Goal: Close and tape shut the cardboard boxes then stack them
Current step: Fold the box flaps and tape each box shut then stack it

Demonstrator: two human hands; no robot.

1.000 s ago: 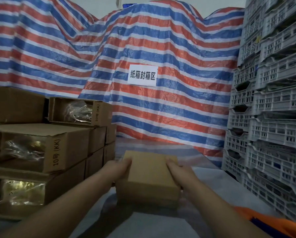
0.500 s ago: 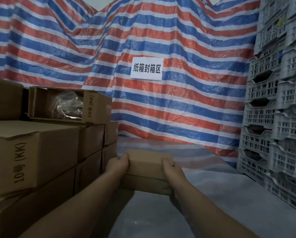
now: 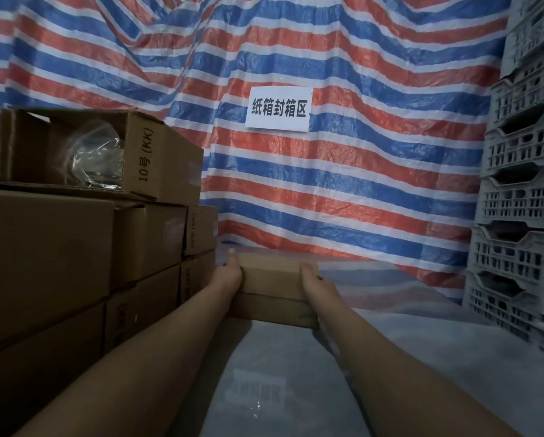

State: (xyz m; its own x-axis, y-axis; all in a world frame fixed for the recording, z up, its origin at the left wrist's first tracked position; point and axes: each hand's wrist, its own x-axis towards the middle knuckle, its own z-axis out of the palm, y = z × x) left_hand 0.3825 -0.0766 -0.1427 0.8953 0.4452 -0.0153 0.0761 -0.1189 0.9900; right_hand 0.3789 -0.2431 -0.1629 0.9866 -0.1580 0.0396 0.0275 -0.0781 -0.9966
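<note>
1. Hands: left hand [image 3: 228, 274] and right hand [image 3: 311, 279] clamp the short ends of upper box [image 3: 272, 277], fingers curled round its edges.
2. Box sits on lower box [image 3: 272, 309], on the tabletop [image 3: 390, 357], long axis left-right.
3. Handling, prob.: light, stiff cardboard; hold by the ends.
4. Open carton [image 3: 106, 156] tops the stack at left.

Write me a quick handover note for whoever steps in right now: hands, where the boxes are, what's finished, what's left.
Left hand and right hand grip the ends of a closed box, set on a second closed box on the plastic-covered surface.
Box pile stands at left; its top box lies on its side, open, plastic wrap showing.
Done: two closed boxes stacked; tape not discernible.
Left: release, then close, tape and stack the open box.
</note>
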